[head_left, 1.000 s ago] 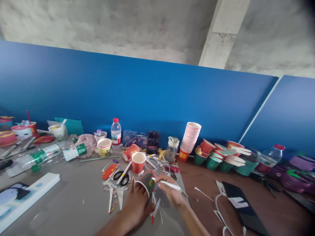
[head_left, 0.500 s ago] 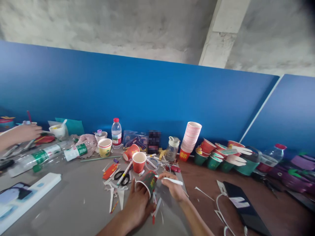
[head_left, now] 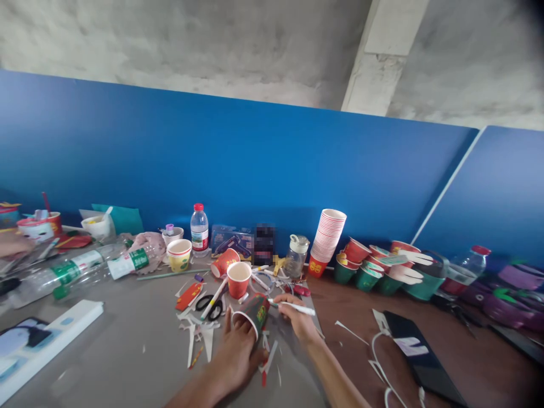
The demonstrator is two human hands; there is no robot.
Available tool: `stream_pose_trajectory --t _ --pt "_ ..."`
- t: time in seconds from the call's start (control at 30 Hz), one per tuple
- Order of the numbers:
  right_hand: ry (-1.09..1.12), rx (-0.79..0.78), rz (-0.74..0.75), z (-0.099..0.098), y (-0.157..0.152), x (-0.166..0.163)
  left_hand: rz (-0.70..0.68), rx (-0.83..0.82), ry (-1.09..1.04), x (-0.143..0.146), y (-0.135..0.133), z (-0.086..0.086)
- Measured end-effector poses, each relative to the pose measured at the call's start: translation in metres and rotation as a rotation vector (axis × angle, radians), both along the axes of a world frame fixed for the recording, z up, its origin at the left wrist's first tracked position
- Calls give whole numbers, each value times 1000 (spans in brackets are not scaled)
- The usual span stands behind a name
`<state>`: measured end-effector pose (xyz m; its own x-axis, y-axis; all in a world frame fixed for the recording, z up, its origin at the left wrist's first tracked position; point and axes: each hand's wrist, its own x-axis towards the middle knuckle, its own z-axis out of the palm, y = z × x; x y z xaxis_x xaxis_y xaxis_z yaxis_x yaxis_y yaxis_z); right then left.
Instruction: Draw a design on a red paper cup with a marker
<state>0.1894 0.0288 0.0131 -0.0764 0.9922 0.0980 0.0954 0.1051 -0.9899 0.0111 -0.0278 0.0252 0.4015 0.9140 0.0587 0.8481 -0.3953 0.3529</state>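
A paper cup point(head_left: 257, 310), mostly dark green with some red, lies tilted on its side with its mouth toward me. My left hand point(head_left: 238, 348) grips it, several fingers inside the opening. In my right hand point(head_left: 296, 317) is a white marker point(head_left: 301, 309), pinched like a pen, its tip at the base end of the cup. Just behind stands an upright red paper cup point(head_left: 238, 279), and another red cup point(head_left: 225, 262) lies tipped beside it. Black-handled scissors point(head_left: 209, 307) and white paper scraps point(head_left: 207, 339) lie left of my left hand.
A tall stack of paper cups point(head_left: 327, 241) stands at the back right, beside a clear lidded jar point(head_left: 296, 256). Plastic bottles point(head_left: 68, 272) and a white power strip point(head_left: 55, 345) lie left. A dark phone-like slab point(head_left: 419, 354) with a white cable lies right. Another person's hand point(head_left: 15, 245) is far left.
My left hand has turned the green cup slightly, and the marker tip stays at its base end. The other person's hand at far left has drawn back toward the frame's edge.
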Motion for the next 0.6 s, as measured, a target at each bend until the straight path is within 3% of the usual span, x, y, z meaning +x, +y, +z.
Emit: stream_pose_trajectory --t 0.13,0.27,0.37,0.5,0.6 --pt "8 17 70 -1 0 0 -10 6 -3 -1 0 -1" --pt "-57 42 20 2 -1 0 -22 1 7 -2 0 1" --pt "-59 42 95 6 -3 -1 -27 -5 6 -1 0 2" --pt "-89 53 24 7 -3 0 -10 -7 0 -1 -1 2" --pt "-72 44 94 5 -2 0 -12 -12 -6 0 -1 3"
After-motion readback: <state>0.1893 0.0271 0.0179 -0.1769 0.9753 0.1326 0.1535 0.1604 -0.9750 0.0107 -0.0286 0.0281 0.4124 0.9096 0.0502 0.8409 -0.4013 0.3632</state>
